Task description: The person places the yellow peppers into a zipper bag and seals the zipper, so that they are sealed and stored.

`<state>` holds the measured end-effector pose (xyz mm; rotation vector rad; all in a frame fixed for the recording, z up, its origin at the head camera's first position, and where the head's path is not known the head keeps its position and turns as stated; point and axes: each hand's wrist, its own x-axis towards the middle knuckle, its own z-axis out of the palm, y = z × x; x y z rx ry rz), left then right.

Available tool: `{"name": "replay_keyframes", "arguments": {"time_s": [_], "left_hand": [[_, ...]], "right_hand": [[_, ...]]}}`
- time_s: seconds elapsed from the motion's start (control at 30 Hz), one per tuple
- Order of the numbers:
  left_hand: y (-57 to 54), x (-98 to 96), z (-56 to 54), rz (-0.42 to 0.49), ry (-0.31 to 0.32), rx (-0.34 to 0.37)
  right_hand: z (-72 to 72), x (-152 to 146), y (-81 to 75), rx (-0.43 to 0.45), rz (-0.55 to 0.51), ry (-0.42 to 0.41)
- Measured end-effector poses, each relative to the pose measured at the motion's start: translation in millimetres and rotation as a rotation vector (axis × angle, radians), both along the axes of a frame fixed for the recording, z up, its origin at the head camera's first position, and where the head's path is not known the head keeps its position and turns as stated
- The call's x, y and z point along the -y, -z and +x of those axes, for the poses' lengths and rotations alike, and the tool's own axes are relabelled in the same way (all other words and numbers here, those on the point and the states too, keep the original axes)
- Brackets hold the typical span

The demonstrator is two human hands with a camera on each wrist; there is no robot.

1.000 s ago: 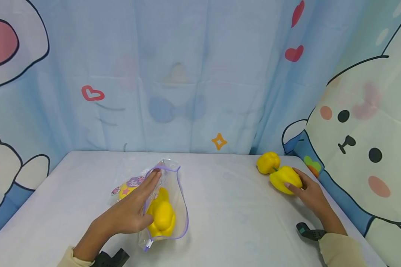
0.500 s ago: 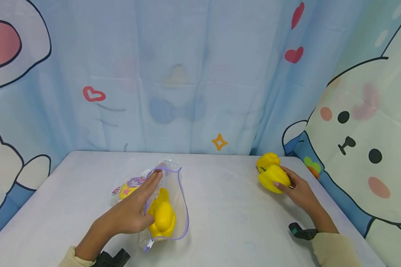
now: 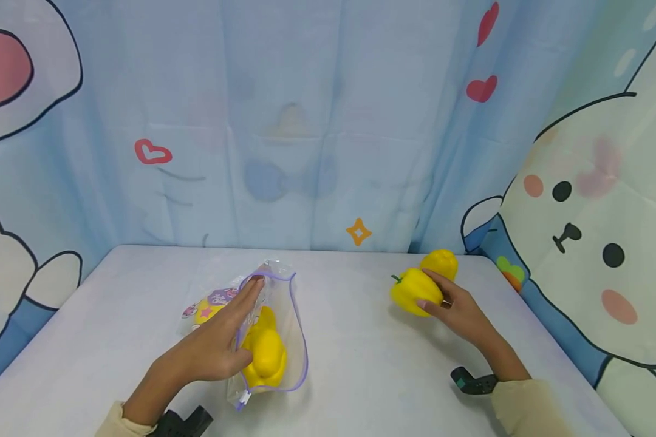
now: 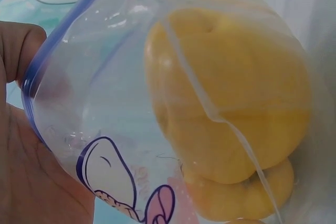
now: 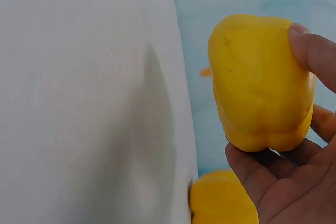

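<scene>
My left hand (image 3: 208,355) holds the purple-edged mouth of a clear zip bag (image 3: 305,343) at the left of the table. The bag stands with its mouth spread. Through its plastic, yellow bell peppers (image 4: 226,87) show; at least two are visible in the left wrist view. At the right, my right hand (image 3: 461,312) grips a yellow bell pepper (image 3: 415,292) with its green stem pointing left. A shadow lies below it, apart from the pepper. Another yellow bell pepper (image 3: 443,262) rests on the table just behind it, partly covered.
A white cloth covers the table (image 3: 350,340). Behind it hangs a light blue curtain (image 3: 328,133) with cartoon prints, along the table's far and right edges. Black camera mounts (image 3: 472,382) sit at both wrists.
My right hand has carried its bell pepper leftward, away from the table's right edge and past the other pepper. The left hand and the bag have stayed in place.
</scene>
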<state>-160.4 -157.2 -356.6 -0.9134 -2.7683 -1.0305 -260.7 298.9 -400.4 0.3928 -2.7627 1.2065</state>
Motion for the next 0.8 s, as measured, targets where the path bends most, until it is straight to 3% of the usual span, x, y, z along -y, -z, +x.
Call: {"name": "replay_keyframes", "arguments": {"time_s": [0.8], "left_hand": [[-1.4,0.9,-0.3,-0.007,-0.013,0.027]], "right_hand": [[14.7,66,-13.6,0.016,-0.083,-0.256]]}}
